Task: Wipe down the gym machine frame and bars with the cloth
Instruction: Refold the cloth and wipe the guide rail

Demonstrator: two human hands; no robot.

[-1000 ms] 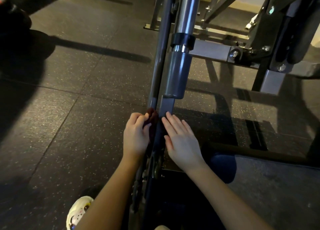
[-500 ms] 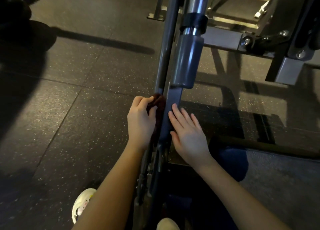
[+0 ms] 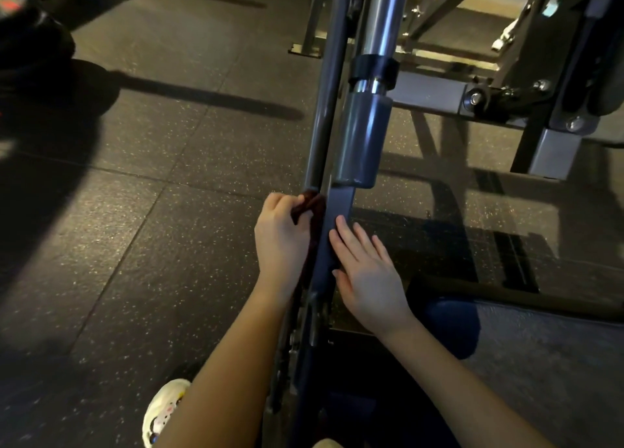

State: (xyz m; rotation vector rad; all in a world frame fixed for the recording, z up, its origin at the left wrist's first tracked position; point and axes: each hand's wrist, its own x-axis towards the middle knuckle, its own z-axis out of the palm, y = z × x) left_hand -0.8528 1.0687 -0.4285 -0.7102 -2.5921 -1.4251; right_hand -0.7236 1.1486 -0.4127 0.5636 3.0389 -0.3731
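A dark round bar (image 3: 326,103) and a flat grey frame bar (image 3: 332,241) of the gym machine run up the middle of the view. My left hand (image 3: 280,241) grips a dark reddish-brown cloth (image 3: 309,203) wrapped against the lower end of the round bar. My right hand (image 3: 368,275) lies flat, fingers straight, on the right side of the flat frame bar. A thick grey sleeve (image 3: 363,140) on a shiny steel shaft (image 3: 388,15) sits just above both hands.
Speckled black rubber floor tiles (image 3: 162,231) spread to the left. More grey machine frame with bolts (image 3: 479,98) stands at the upper right. A dark padded seat (image 3: 553,356) lies lower right. My light shoe (image 3: 162,410) shows at the bottom left.
Both hands have slid a little way up the bars, the left carrying the cloth along the round bar. The view has shifted slightly.
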